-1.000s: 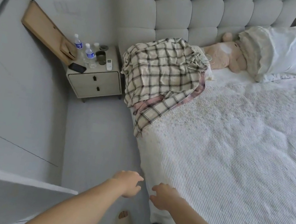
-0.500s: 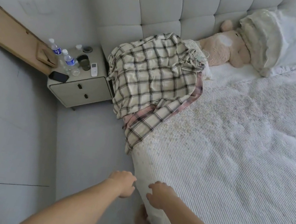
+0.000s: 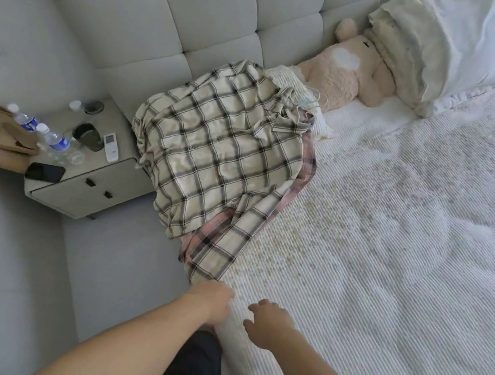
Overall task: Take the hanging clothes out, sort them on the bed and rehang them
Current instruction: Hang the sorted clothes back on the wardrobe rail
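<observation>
A cream and black plaid shirt lies in a heap on the bed's left edge, below the headboard, with a pink plaid garment showing under it. One sleeve of the plaid shirt hangs down toward me. My left hand is at that sleeve's lower end, back of the hand up; its fingers are hidden, so a grip cannot be told. My right hand hovers just to the right over the white bedspread, fingers loosely curled and holding nothing.
A grey nightstand left of the bed carries water bottles, a dark cup, a remote and a phone. A plush toy and pillows lie at the tufted headboard. Grey floor runs between wall and bed.
I have moved closer to the clothes heap. Both hands have travelled forward along the bed edge, and my left hand has reached the hanging sleeve end.
</observation>
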